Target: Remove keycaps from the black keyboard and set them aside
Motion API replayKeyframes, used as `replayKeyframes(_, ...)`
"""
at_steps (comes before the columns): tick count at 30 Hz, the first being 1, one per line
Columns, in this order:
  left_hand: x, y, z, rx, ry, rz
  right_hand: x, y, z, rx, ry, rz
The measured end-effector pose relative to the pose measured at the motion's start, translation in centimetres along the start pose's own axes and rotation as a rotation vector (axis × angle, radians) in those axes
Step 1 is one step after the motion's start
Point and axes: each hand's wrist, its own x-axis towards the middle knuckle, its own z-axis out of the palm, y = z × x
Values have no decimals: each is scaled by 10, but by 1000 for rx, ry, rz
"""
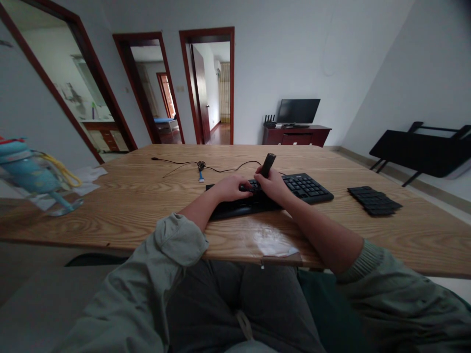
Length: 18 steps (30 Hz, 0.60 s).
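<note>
A black computer keyboard [308, 186] lies slightly slanted near the front edge of the wooden table. My left hand [233, 189] rests over its left part, thumb and forefinger apart with dark keys showing between them. Wrapped round a thick black handle [269, 163] is my right hand [273, 185]. That handle stands up tilted above the keys; its lower end is hidden by my fingers, so I cannot tell what tool it belongs to. Behind the keyboard runs a thin black cable [228, 170], bunched in a knot, with a small blue-and-white plug [201, 177] beside it.
On the wooden table [128, 215], a flat black ridged item [374, 201] lies to the right. A light-blue bottle-like object [29, 169] with a yellow cord and white papers [88, 177] occupy the left. Clear tape [274, 240] covers part of the front edge.
</note>
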Motion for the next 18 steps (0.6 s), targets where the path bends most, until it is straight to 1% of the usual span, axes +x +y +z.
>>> replayKeyframes(4, -1, -3, -1, 37, 32, 29, -1, -4, 15, 86, 10, -6)
replayKeyframes(7, -1, -7, 0, 51, 66, 32, -4, -8, 22, 207, 22, 23)
replayKeyframes(12, -2, -17, -1, 59, 105, -62, -8, -4, 29, 392, 36, 82)
replayKeyframes(15, -2, -21, -2, 38, 107, -114, -9, 0, 31, 409, 34, 133)
replayKeyframes(18, -2, -22, -2, 26, 92, -131, -9, 1, 33, 413, 58, 156)
